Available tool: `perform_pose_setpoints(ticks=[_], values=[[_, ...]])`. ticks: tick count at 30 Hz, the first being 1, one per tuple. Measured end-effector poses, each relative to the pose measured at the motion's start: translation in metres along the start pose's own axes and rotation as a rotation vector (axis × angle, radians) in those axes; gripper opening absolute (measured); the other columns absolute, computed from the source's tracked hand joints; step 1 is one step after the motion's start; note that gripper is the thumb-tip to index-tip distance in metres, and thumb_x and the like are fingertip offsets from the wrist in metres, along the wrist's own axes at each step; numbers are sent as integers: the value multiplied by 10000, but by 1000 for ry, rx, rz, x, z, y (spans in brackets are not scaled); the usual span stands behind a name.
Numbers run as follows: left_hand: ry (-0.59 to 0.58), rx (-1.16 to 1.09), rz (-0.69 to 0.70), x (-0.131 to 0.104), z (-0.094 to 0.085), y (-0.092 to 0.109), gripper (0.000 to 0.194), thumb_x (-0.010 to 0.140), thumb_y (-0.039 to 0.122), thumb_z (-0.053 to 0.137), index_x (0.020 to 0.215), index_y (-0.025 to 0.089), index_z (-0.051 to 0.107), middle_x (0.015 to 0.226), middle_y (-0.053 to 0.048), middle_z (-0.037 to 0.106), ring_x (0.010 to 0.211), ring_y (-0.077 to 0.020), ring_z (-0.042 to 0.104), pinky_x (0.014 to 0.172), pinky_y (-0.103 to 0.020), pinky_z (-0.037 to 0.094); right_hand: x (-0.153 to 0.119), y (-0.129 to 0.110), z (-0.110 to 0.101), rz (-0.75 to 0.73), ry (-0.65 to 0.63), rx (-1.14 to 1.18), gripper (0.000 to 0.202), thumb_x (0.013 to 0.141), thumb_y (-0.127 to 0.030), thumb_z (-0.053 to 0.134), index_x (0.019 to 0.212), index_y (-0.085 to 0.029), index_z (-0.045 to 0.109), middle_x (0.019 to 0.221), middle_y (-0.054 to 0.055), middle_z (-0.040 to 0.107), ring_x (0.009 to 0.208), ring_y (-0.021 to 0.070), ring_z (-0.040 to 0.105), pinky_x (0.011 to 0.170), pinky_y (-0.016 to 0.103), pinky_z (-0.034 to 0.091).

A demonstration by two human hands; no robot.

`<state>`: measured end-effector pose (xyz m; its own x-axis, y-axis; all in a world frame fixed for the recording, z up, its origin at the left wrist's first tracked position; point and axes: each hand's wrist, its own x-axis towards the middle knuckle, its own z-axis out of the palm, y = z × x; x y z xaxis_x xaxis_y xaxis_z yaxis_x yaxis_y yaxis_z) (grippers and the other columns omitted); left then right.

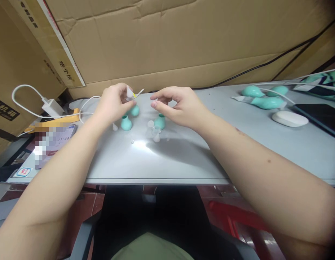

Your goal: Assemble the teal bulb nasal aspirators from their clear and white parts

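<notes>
My left hand (113, 103) is closed around a small white piece (129, 92) with a yellow spot and a thin pale strip sticking out to the right. My fingers hide part of it. My right hand (178, 104) is held to the right of it, thumb and fingers curved but apart, with nothing seen between them. Below my left hand stand a teal bulb (126, 123) with an open neck and a second teal bulb (135, 110). Another teal bulb (160, 121) is under my right fingers. Beside it lie a clear plastic ring (156, 130) and a round translucent disc (150, 124).
More teal bulbs (270, 102), one in clear wrapping, lie at the right, near a white rounded object (290, 118) and a black flat device (320, 117). At left are a phone (57, 144) and a white charger (52, 107) with its cable. Cardboard (183, 43) stands behind the table.
</notes>
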<state>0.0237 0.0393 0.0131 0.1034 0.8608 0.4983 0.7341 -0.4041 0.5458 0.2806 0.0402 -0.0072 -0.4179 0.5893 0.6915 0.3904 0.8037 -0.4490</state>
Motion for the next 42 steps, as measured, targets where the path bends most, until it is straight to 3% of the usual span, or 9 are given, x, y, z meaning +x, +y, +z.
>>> perform_pose_setpoints(ticks=[5, 7, 11, 17, 19, 22, 26, 33, 42], values=[[-116, 111, -61, 1, 0, 1, 91, 930, 168, 840, 1012, 193, 809, 1055, -94, 885, 979, -293, 833, 950, -471, 670, 0, 0, 1, -5, -39, -4, 185, 1041, -380, 792, 1069, -220, 881, 905, 54, 818, 797, 215, 706, 784, 384, 583], [-117, 105, -68, -1, 0, -2, 216, 935, 202, 844, 1149, 184, 826, 1183, -114, 898, 1012, -284, 850, 992, -462, 684, -1, 0, 1, -5, -51, 0, 191, 1044, -388, 793, 1077, -219, 876, 904, 55, 819, 798, 216, 708, 782, 383, 574], [5, 69, 15, -8, 0, -12, 473, 903, 268, 848, 1363, 179, 787, 1319, -141, 879, 981, -263, 862, 942, -416, 698, 0, -1, 0, -15, -39, 23, 189, 1034, -379, 787, 1069, -215, 875, 918, 61, 825, 804, 217, 708, 783, 385, 567], [222, 7, 341, -19, -32, -8, 293, 977, 445, 797, 1235, 310, 830, 1111, -71, 870, 895, -236, 793, 816, -400, 670, 0, -4, -2, -32, -41, 35, 185, 1019, -376, 783, 1087, -228, 870, 952, 67, 846, 824, 228, 720, 809, 396, 575], [136, 24, 438, -24, -46, 1, 159, 956, 416, 793, 1060, 313, 856, 909, -48, 838, 721, -204, 704, 705, -399, 611, -1, -4, -3, -54, -74, 39, 187, 1014, -370, 778, 1099, -229, 866, 976, 71, 855, 848, 232, 733, 829, 396, 574], [-142, 31, 523, -31, -59, 14, 103, 932, 375, 781, 933, 324, 871, 652, 15, 721, 506, -146, 491, 543, -375, 459, -2, -4, -4, -138, -138, 44, 158, 1021, -352, 755, 1063, -238, 856, 989, 61, 860, 880, 235, 737, 861, 400, 555], [-334, 190, 411, -35, -63, 20, 197, 921, 429, 732, 953, 327, 897, 690, 15, 760, 514, -147, 476, 566, -369, 409, -3, -8, -4, -247, -209, 27, 144, 1042, -330, 739, 1005, -251, 854, 950, 38, 851, 892, 230, 702, 944, 427, 521], [-376, 265, 327, -34, -63, 19, 260, 898, 472, 696, 985, 343, 905, 742, 2, 785, 561, -172, 555, 635, -360, 426, -7, -18, 3, -230, -357, 31, 183, 1038, -328, 721, 991, -242, 875, 898, 64, 844, 957, 275, 615, 863, 427, 492], [-328, 292, 309, -31, -57, 11, 277, 892, 477, 666, 950, 339, 900, 755, -14, 807, 589, -193, 584, 674, -363, 450, -6, -13, 0, -215, -361, 31, 173, 1050, -352, 738, 1005, -249, 869, 919, 58, 853, 957, 275, 622, 902, 440, 506]])
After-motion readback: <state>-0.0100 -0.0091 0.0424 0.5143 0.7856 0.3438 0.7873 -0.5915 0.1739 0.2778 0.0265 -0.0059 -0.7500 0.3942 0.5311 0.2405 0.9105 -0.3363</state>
